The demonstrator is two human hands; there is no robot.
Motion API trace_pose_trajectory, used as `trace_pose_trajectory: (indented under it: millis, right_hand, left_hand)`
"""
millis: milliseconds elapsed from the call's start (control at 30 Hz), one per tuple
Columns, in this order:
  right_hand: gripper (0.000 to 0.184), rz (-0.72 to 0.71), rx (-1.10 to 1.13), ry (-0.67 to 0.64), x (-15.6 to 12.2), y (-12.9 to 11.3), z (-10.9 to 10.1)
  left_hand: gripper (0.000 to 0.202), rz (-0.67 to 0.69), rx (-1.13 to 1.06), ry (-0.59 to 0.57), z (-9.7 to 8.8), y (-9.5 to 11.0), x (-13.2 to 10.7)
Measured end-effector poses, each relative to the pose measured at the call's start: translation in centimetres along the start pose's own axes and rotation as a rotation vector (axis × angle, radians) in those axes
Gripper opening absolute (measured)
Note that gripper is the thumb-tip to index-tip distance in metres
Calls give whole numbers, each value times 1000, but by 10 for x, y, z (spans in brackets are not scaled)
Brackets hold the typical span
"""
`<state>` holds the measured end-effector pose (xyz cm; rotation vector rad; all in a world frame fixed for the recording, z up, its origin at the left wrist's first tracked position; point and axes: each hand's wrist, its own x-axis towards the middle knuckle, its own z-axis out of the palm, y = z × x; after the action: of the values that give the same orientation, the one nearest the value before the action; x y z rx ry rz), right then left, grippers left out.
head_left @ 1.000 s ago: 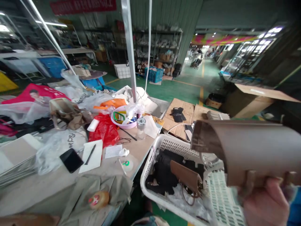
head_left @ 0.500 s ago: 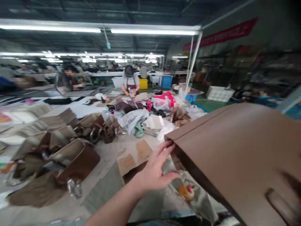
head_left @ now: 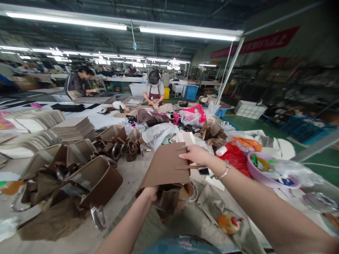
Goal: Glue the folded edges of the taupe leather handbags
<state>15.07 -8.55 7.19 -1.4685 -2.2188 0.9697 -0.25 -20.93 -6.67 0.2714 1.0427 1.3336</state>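
Note:
A brown leather-look handbag (head_left: 166, 162), apparently unfinished, is tilted over the table in front of me, its smooth panel facing up. My right hand (head_left: 196, 155) grips its right edge, beside narrow strap-like tabs; the fingertips lie on the panel. At the bag's lower edge my left hand (head_left: 150, 193) reaches under the panel, so its fingers are hidden. Dark brown lining (head_left: 168, 199) hangs out below, next to a handle wrapped in clear plastic (head_left: 194, 192). Several similar brown bags (head_left: 102, 183) stand open on the left.
Stacks of pale boards (head_left: 74, 128) lie at the left. A lilac basin (head_left: 249, 165) and red plastic bag (head_left: 235, 158) sit at the right. A small orange-and-red item (head_left: 229, 224) rests on cloth near me. Two people work across the tables.
The handbag has moved from close at the right to the middle and turned. My right hand has come into view on its edge; my left hand has gone from its corner to underneath.

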Motion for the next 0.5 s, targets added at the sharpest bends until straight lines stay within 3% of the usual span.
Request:
trace_pose_trajectory:
  millis: [100, 133, 200, 267, 333, 433, 500]
  right_hand:
    - [12, -62, -154, 156, 7, -20, 7]
    - [9, -133, -150, 228, 5, -23, 6]
    - [22, -318, -56, 447, -5, -16, 0]
    - [30, -408, 159, 707, -16, 13, -6]
    - [35, -276, 425, 873, -25, 59, -5]
    - [53, 85, 724, 802, -34, 136, 18]
    - [71, 207, 723, 541, -36, 170, 44]
  left_hand:
    - [47, -124, -61, -53, -5, 9, 10]
    - [52, -170, -94, -78, -7, 12, 14]
    - [56, -264, -173, -129, -11, 16, 20]
    - [54, -336, -231, -155, -10, 20, 22]
    - [51, -399, -276, -145, -5, 25, 19]
    - [47, -444, -287, -104, 11, 36, 8]
    - [44, -454, -279, -90, 22, 42, -2]
